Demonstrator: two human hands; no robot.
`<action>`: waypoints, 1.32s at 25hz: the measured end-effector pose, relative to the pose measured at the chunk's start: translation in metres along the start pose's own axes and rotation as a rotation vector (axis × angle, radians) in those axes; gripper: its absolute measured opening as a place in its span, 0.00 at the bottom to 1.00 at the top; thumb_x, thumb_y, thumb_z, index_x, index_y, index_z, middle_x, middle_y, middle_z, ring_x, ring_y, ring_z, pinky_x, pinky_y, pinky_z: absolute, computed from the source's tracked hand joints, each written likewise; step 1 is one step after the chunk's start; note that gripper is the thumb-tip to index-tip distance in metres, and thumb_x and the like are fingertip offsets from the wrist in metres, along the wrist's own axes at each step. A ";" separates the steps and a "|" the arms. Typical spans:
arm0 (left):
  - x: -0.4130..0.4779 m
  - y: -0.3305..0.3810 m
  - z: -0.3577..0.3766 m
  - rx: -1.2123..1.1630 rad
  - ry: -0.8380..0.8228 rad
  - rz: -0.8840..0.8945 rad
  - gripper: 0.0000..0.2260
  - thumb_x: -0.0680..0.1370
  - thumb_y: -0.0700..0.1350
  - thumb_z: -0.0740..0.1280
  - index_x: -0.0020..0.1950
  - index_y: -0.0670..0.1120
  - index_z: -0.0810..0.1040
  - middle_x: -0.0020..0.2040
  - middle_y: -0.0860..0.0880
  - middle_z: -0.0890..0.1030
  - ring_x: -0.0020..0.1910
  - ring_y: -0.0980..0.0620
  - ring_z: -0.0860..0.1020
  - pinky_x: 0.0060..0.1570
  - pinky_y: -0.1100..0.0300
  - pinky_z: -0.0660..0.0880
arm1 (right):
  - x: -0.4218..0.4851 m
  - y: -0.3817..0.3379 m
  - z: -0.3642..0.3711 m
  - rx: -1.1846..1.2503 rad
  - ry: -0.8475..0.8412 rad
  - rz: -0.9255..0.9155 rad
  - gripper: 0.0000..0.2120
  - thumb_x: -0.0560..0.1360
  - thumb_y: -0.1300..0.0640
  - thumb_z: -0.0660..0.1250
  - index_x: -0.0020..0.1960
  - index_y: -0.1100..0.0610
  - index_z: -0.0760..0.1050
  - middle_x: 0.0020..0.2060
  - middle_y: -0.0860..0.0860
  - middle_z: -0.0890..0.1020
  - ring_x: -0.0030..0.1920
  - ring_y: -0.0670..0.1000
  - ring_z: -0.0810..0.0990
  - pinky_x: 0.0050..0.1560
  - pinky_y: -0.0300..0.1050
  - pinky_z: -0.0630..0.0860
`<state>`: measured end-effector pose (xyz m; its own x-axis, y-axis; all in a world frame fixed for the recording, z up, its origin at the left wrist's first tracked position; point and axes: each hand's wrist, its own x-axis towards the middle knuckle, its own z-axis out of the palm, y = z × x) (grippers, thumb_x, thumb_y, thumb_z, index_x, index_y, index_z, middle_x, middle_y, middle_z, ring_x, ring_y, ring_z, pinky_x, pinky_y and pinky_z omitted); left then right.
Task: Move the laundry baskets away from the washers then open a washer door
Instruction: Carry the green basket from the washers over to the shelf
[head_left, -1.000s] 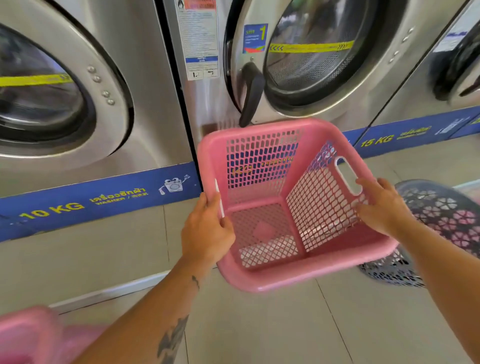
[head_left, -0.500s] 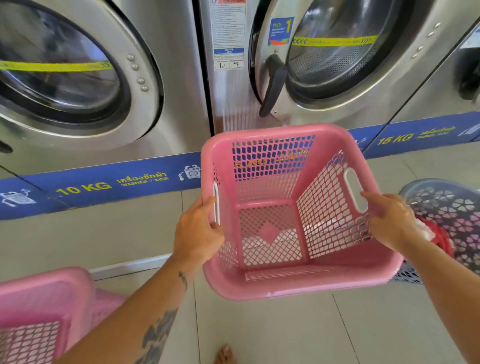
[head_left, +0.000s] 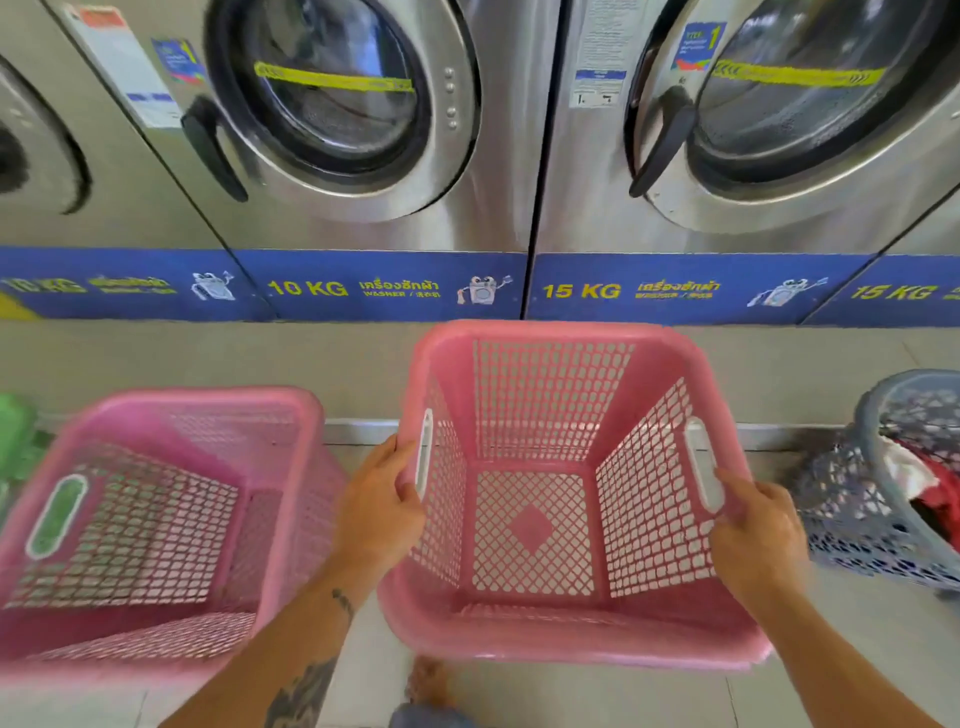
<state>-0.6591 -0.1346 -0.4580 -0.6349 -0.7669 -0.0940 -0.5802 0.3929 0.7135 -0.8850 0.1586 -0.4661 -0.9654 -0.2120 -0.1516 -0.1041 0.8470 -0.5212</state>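
Observation:
I hold an empty pink laundry basket (head_left: 550, 410) off the floor in front of me. My left hand (head_left: 382, 512) grips its left wall at the handle slot; my right hand (head_left: 756, 535) grips the right wall below the other slot. A second empty pink basket (head_left: 156, 519) stands on the floor at the left. A grey-blue round basket (head_left: 852, 519) with red and white clothes sits at the right. Steel washers line the wall: a 10 KG washer door (head_left: 337, 98) and a 15 KG washer door (head_left: 789, 104), both closed, each with a black handle on its left side.
A blue band (head_left: 395, 286) with weight labels runs along the washers' base above a raised tiled step (head_left: 358, 431). Something green (head_left: 15, 436) lies at the far left edge. My bare foot (head_left: 428, 680) is under the held basket on the tiled floor.
The pink basket has come back and away from the washers with both hands on it. The view has pulled back, bringing the left pink basket and the 10 KG door fully into sight.

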 end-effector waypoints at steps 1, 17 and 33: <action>-0.008 -0.009 -0.005 -0.007 -0.022 -0.024 0.27 0.74 0.34 0.63 0.70 0.54 0.71 0.69 0.61 0.70 0.54 0.51 0.79 0.52 0.51 0.79 | -0.010 0.002 0.009 0.007 -0.015 -0.001 0.26 0.71 0.68 0.61 0.66 0.49 0.74 0.58 0.52 0.71 0.45 0.54 0.77 0.41 0.57 0.81; -0.024 -0.139 0.028 0.095 -0.147 -0.066 0.28 0.73 0.33 0.64 0.72 0.49 0.70 0.73 0.56 0.67 0.64 0.54 0.73 0.64 0.57 0.71 | -0.044 0.016 0.127 -0.179 -0.257 0.138 0.33 0.67 0.63 0.62 0.71 0.49 0.68 0.64 0.57 0.73 0.52 0.58 0.77 0.45 0.53 0.80; -0.040 -0.092 -0.082 0.072 -0.225 -0.104 0.17 0.73 0.37 0.62 0.58 0.52 0.80 0.57 0.52 0.81 0.56 0.51 0.78 0.59 0.54 0.74 | -0.136 -0.102 0.066 -0.110 -0.313 -0.130 0.28 0.71 0.56 0.67 0.71 0.48 0.67 0.73 0.50 0.67 0.70 0.53 0.68 0.68 0.53 0.68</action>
<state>-0.5388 -0.1819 -0.4626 -0.6626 -0.6760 -0.3224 -0.6781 0.3587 0.6415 -0.7272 0.0694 -0.4476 -0.8242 -0.4460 -0.3490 -0.2628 0.8471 -0.4620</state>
